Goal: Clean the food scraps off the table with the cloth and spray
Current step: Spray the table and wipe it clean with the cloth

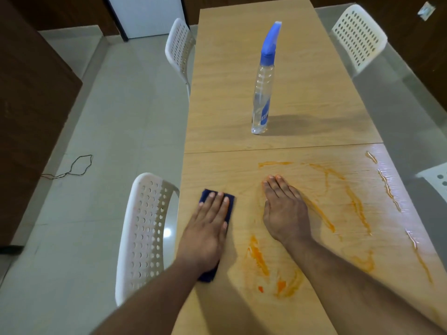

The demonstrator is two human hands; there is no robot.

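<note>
My left hand (210, 222) lies flat, fingers straight, pressing the dark blue cloth (229, 201) onto the tabletop (242, 93) near its left edge. My right hand (285, 211) rests open and flat on the wood, holding nothing, just beside the orange smears (260, 257) that run across the near panel. The spray bottle (262, 93) stands upright farther off, well apart from both hands. To wipe well, I judge I should keep even pressure on the cloth and sweep it rightward through the smears, gathering rather than spreading them.
</note>
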